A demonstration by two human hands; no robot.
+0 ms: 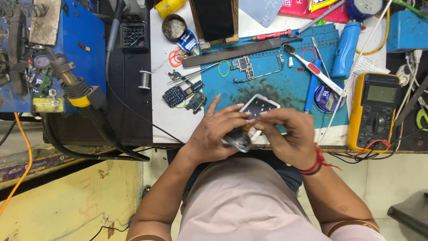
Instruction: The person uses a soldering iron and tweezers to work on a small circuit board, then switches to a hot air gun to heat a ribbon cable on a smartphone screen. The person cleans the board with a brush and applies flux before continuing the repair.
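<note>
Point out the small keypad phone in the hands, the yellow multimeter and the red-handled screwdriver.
small keypad phone point(258, 106), head view, white keypad face.
yellow multimeter point(373, 114), head view, dark front panel.
red-handled screwdriver point(274, 34), head view, handle middle.

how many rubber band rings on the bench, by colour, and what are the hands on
Red rings: 2, the second
Green ring: 1
Total: 3
Left hand and right hand both grip the small phone.
</note>
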